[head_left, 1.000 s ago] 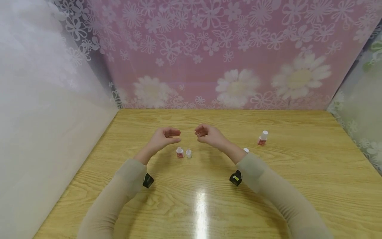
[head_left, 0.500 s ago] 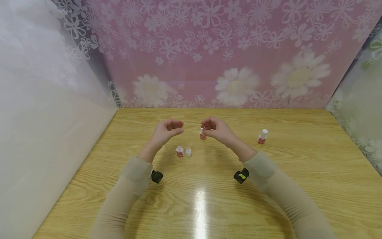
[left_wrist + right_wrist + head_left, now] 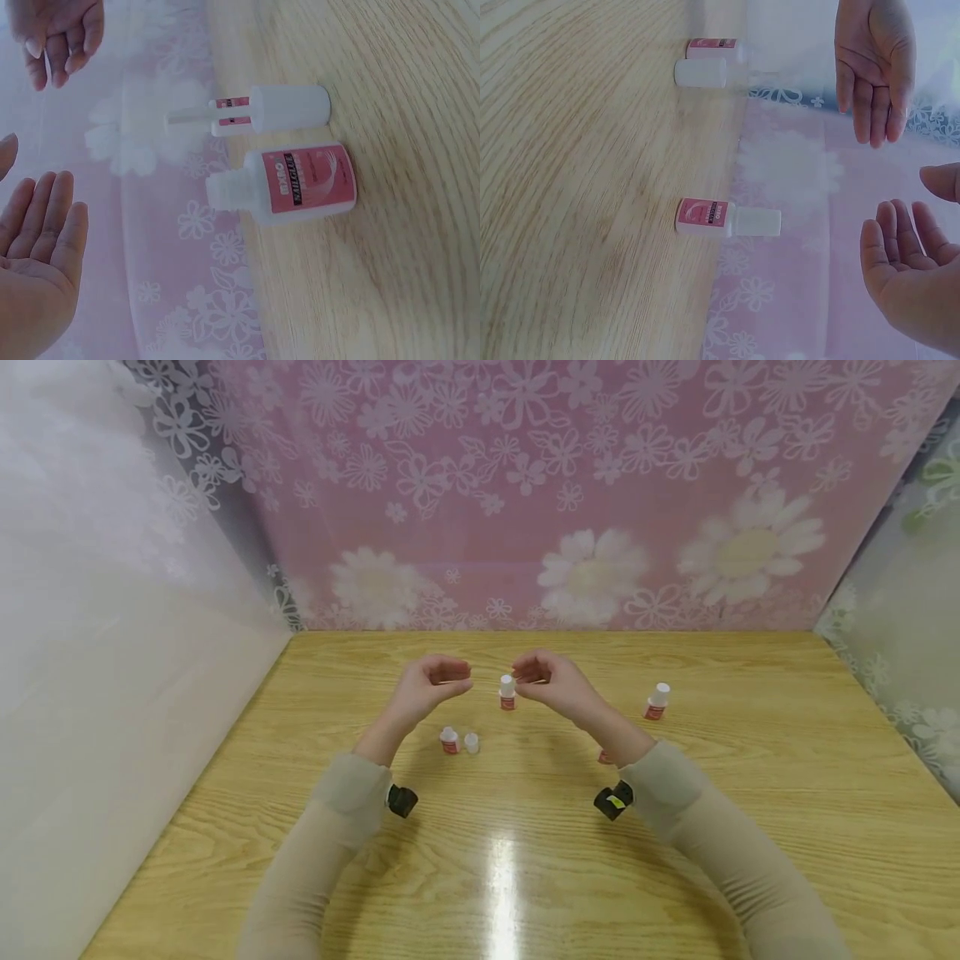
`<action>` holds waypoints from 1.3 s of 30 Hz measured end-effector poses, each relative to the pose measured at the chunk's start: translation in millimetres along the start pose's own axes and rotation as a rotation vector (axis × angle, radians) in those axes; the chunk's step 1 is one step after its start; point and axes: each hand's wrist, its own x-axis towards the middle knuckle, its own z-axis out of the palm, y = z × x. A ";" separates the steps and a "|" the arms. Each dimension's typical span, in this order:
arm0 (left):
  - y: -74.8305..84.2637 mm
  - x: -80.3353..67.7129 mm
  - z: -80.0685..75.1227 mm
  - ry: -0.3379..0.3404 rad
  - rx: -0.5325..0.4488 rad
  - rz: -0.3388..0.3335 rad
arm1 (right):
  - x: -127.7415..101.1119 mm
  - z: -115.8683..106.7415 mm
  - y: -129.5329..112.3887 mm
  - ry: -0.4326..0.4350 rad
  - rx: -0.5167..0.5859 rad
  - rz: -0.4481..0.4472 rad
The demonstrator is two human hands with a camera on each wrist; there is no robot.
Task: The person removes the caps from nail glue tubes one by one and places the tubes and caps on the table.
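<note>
Both our hands are empty, fingers relaxed: left hand [image 3: 429, 687], right hand [image 3: 551, 681]. Capped glue bottle [image 3: 507, 692] stands on the table [image 3: 750, 827] between them; an uncapped bottle [image 3: 449, 741] and its loose cap [image 3: 471, 742] wait nearby.

wooden table [image 3: 750, 827], pink floral backdrop [image 3: 525, 485] — glare

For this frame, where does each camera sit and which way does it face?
Head: above, looking forward and down at the table; both sleeves, left hand and right hand show.
Left wrist: at the left forearm, looking past the left palm to the open bottle and brush cap; right fingers at top.
Right wrist: at the right forearm, facing a capped bottle; both hands show.
Shared: both wrist views show the open bottle.
</note>
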 end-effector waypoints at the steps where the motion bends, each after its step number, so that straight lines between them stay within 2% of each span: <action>1: -0.2 1.2 0.1 -0.006 0.014 0.001 | 0.2 -0.2 -0.2 0.005 -0.006 0.003; 12: -40.3 33.9 -9.1 -0.069 0.069 0.044 | 8.3 1.6 2.4 0.055 -0.036 0.014; 17: -52.0 46.8 -10.6 -0.101 0.080 -0.002 | 15.2 2.7 9.1 0.069 -0.063 0.027; 25: -66.7 66.9 -0.9 -0.206 0.113 -0.053 | 27.9 6.9 20.1 0.082 -0.097 0.055; 31: -79.1 74.4 4.2 -0.258 0.196 -0.062 | 32.4 10.6 25.0 0.076 -0.164 0.059; 39: -89.4 77.9 13.5 -0.296 0.230 -0.073 | 35.1 16.3 30.4 0.084 -0.225 0.075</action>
